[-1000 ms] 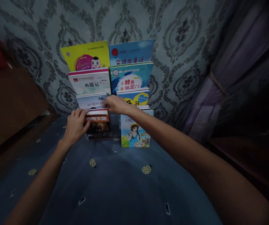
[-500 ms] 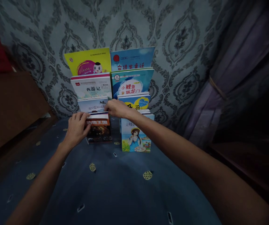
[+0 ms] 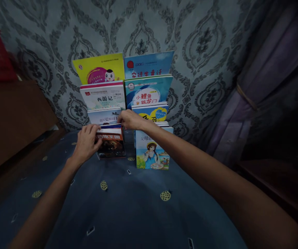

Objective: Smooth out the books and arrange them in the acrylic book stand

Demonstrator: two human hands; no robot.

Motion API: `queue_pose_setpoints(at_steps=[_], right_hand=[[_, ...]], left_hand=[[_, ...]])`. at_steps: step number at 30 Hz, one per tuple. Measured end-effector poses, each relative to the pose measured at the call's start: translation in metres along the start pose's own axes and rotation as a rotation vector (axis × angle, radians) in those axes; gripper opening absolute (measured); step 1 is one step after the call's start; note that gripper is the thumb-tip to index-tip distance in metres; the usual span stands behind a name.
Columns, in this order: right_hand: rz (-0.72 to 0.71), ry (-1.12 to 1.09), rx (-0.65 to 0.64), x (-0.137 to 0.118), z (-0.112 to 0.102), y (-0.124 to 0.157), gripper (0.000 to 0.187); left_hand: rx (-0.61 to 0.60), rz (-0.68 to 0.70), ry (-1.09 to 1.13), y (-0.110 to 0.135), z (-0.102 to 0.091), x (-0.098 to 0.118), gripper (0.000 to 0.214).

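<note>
Two columns of upright children's books stand one behind another against the wall. At the front of the left column is a dark-covered book with an orange title band (image 3: 112, 147). My left hand (image 3: 88, 142) is closed around the left edge of these front books, thumb before the cover and fingers over the top. My right hand (image 3: 130, 120) is closed at their upper right corner; its fingertips are partly hidden. Behind them rise a pale blue book (image 3: 103, 115), a white book (image 3: 103, 99) and a yellow-green book (image 3: 99, 69). A book with a girl on its cover (image 3: 152, 154) fronts the right column, below my right forearm.
Further back in the right column are a blue-and-yellow book (image 3: 161, 113), a teal book (image 3: 149, 90) and a blue book (image 3: 150, 65). A dark blue patterned sheet (image 3: 128, 207) lies underneath. Brown furniture (image 3: 14, 121) stands left, a tied purple curtain (image 3: 242, 100) right.
The view has shifted slightly, so everything sits a little further right. Both hands keep nearly the same place on the front left books.
</note>
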State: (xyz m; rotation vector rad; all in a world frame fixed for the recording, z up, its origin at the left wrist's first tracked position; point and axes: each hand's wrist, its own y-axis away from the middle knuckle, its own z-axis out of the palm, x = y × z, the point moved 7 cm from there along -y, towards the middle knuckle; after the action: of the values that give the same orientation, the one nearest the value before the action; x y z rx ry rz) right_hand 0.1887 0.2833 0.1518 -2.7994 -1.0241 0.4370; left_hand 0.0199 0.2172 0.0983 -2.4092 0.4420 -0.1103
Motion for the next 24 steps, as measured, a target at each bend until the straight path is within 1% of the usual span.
queue_pose_setpoints(at_steps=[7, 11, 15, 18, 24], right_hand=[[-0.02, 0.012, -0.011, 0.0015, 0.0013, -0.0018, 0.046], [-0.012, 0.012, -0.004, 0.0001, 0.0002, 0.0001, 0.044], [-0.013, 0.047, 0.016, -0.0007, 0.0002, 0.0004, 0.042], [-0.027, 0.06, 0.031, -0.0004, 0.0017, -0.0017, 0.042], [-0.037, 0.031, 0.031, -0.0017, 0.0015, 0.0, 0.04]], left_hand=[[0.013, -0.001, -0.05, 0.0021, -0.0033, 0.0037, 0.033], [-0.006, 0.008, -0.086, 0.0023, -0.0032, 0.0044, 0.035], [0.003, 0.018, -0.082, 0.003, -0.0015, 0.0028, 0.038], [0.017, 0.022, -0.05, 0.0028, -0.0003, 0.0004, 0.039], [0.046, 0.037, 0.115, 0.0032, 0.0009, -0.0014, 0.038]])
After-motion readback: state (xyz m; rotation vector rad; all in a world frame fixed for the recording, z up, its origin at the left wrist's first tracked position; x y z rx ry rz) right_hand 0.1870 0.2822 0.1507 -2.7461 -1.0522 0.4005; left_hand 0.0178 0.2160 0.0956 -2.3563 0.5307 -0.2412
